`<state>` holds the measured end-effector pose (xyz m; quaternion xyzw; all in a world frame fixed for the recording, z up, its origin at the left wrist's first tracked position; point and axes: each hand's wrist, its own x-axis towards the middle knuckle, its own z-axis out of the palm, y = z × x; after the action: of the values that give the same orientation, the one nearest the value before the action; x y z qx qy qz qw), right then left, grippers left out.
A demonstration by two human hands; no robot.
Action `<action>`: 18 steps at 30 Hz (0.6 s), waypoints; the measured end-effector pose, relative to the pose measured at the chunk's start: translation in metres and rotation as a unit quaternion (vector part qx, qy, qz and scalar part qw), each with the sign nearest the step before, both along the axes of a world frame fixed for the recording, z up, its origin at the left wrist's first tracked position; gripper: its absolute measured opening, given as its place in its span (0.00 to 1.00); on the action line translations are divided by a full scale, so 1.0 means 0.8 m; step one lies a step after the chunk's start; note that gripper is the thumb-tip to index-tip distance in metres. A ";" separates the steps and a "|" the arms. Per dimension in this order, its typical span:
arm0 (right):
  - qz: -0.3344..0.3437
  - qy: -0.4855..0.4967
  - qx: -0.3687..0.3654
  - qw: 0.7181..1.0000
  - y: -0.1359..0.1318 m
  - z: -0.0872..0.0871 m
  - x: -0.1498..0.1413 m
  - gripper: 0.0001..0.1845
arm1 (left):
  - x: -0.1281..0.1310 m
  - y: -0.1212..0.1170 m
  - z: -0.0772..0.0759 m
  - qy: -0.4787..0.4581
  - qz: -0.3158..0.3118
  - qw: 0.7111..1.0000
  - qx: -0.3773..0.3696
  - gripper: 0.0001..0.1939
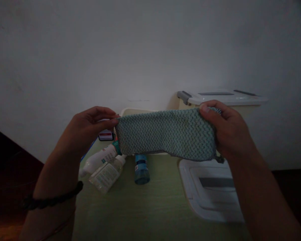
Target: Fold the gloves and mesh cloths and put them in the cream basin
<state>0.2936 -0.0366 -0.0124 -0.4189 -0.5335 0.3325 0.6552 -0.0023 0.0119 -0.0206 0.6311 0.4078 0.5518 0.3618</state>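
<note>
Left hand (94, 129): fingers pinched on one upper corner of the green textured cloth (163, 134)
Right hand (227, 129): thumb and fingers clamped on the cloth's other end
Cloth: held up between both hands — pulled pretty wide, above the green tabletop (150, 214)
Bottles: blue one (141, 169) upright-or-lying, can't tell; clear one (107, 175) and white one (100, 159) lying side by side
Lid (210, 207): white with a gray handle, on the tabletop — right side
</note>
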 end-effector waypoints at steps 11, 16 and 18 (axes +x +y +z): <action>0.013 -0.019 0.002 1.000 0.001 -0.005 -0.003 0.06 | 0.007 0.000 0.004 -0.136 -0.056 0.989 -0.018 0.11; 0.006 -0.010 0.016 1.000 0.006 -0.008 -0.004 0.06 | 0.010 -0.004 0.003 -0.121 -0.024 0.992 0.026 0.13; -0.008 0.007 0.015 1.000 0.008 -0.008 -0.004 0.06 | 0.011 -0.005 0.003 -0.122 -0.013 0.992 0.025 0.13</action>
<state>0.2905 -0.0305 -0.0187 -0.4112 -0.5306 0.3225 0.6674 0.0062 0.0078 -0.0180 0.5731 0.3382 0.6299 0.4005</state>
